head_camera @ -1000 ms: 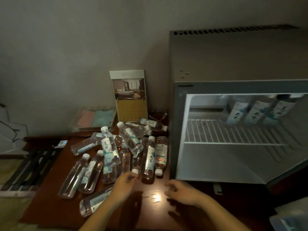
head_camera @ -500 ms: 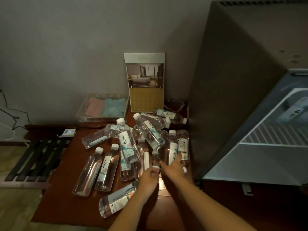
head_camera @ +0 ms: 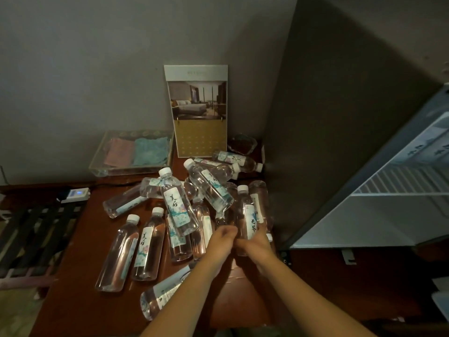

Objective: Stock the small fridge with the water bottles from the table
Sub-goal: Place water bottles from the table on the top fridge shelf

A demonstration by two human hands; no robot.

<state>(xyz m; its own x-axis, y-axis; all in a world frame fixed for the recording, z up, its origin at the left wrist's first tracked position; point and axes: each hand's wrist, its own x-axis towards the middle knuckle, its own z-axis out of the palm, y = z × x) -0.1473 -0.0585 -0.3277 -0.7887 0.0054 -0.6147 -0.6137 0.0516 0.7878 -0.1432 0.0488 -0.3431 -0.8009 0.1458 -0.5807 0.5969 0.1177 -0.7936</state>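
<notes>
Dark wooden table (head_camera: 80, 300), water bottles (head_camera: 148, 244), clear tray (head_camera: 97, 166)

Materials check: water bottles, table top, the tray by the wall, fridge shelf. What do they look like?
Water bottles: clear glossy plastic, see-through with highlights; white caps, printed labels.
Table: reddish-brown wood or veneer, glossy; it reflects light.
Tray: clear acrylic or glass, can't tell which; contents show through its walls.
Fridge shelf: white wire rack, likely coated metal.

Clear, glossy plastic bottles (head_camera: 178, 207) with paper labels lie on the polished red-brown wood surface (head_camera: 80, 300), left of the matt grey fridge (head_camera: 340, 142).
</notes>
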